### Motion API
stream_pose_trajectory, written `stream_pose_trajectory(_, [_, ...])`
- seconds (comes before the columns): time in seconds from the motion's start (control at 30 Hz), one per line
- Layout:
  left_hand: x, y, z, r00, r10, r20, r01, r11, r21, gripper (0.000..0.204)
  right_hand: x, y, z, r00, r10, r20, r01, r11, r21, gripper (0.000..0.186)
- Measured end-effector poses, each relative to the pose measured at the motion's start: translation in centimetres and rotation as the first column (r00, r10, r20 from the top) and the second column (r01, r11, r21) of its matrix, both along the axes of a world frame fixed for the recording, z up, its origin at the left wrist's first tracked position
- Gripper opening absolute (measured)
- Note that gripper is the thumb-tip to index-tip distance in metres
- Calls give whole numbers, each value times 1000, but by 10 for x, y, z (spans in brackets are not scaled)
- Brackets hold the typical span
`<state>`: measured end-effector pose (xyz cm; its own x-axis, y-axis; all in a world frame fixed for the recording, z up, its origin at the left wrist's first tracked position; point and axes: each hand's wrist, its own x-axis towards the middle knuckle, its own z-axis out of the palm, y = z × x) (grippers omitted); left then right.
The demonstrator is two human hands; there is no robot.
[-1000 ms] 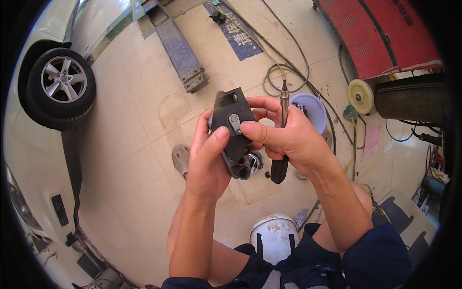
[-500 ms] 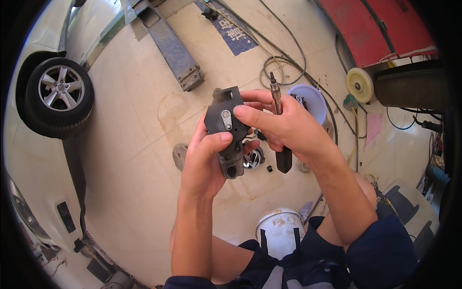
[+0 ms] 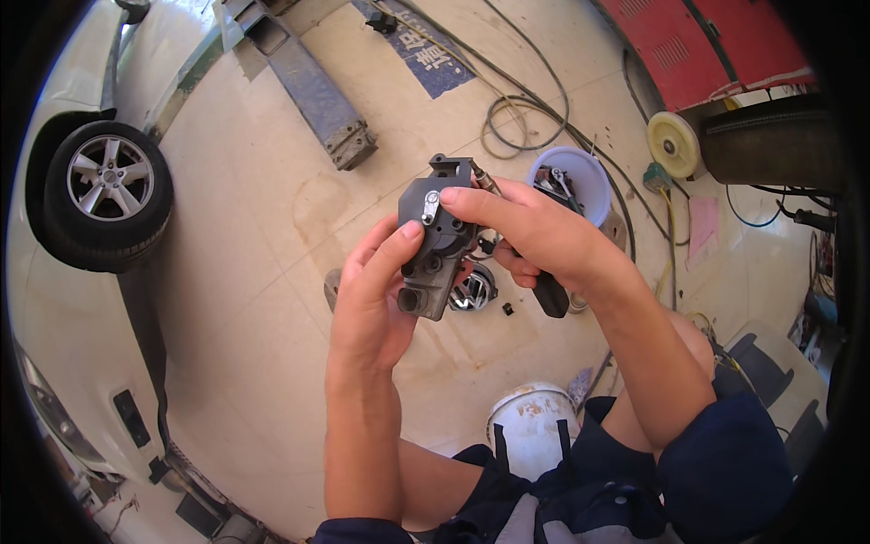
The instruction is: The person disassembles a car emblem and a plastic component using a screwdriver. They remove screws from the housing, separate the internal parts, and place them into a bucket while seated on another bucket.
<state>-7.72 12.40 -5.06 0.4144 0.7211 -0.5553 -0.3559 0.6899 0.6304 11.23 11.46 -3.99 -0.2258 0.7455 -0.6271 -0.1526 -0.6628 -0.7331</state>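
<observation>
My left hand (image 3: 370, 272) is closed round the left side of a dark grey mechanism housing (image 3: 433, 263), its thumb on the front face. On that face sits a small silver lever (image 3: 431, 207), under the tip of my right thumb. My right hand (image 3: 553, 227) grips a screwdriver (image 3: 550, 296) with a black handle, whose metal shank slants up beside the housing. The fingers behind the housing are partly hidden. Below it on the floor lies a round chrome badge (image 3: 475, 288), partly covered by the housing and my fingers.
A pale purple basin (image 3: 591, 177) with metal parts stands beyond my right hand. A white bucket (image 3: 530, 424) is between my legs. Hoses (image 3: 517, 95) snake over the floor, a steel lift arm (image 3: 313, 91) lies ahead, and a white car with its wheel (image 3: 111, 178) is at left.
The housing has tilted, its lower end swinging left and its top right. The screwdriver has leaned over from upright, its tip now close to the housing's upper right edge.
</observation>
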Motion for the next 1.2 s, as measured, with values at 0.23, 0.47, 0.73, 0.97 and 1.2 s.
stream_pose_trajectory(0.23, [2,-1,10,990,-69,-121,73,997,30,44,5,-5,-5,995,-43,89,36,996,84,49])
stream_pose_trajectory(0.47, [6,-8,16,957,-20,-290,104,954,280,45,4,-3,-5,979,-174,110,170,984,51,45])
stream_pose_trajectory(0.73, [7,-11,12,926,58,-373,108,907,408,39,-3,-3,-5,984,-177,31,174,982,75,34])
stream_pose_trajectory(0.97, [6,-9,10,935,82,-345,63,919,390,39,-3,-3,-7,986,-170,-1,168,978,124,32])
stream_pose_trajectory(1.2, [3,-5,12,939,68,-338,76,915,396,39,-1,-5,-7,984,-170,-55,176,973,151,33])
